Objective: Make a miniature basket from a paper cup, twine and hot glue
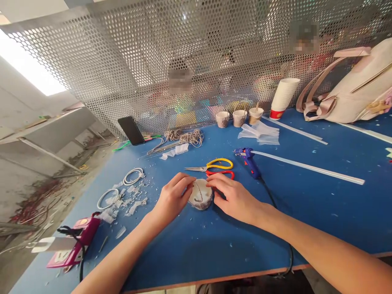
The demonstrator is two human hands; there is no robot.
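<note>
In front of me on the blue table is a small round white cup-like piece (200,195) with a grey-brown side and a thin bent cord or stick lying across its white face. My left hand (175,195) is at its left edge, thumb and fingers closed on the rim. From the right, my right hand (234,195) has curled fingers touching the opposite edge. Just behind the piece lie scissors (211,167) with one yellow and one red handle. A blue glue gun (249,161) rests beyond my right hand, a long clear glue stick (309,167) in its back.
Three small cups (239,118), a paper cup stack (284,100) and a pale backpack (355,90) stand before the perforated metal screen (147,53). A phone (131,130) leans there; cords (191,138) lie nearby. White rings (133,176), scraps and a pink box (76,241) occupy the left.
</note>
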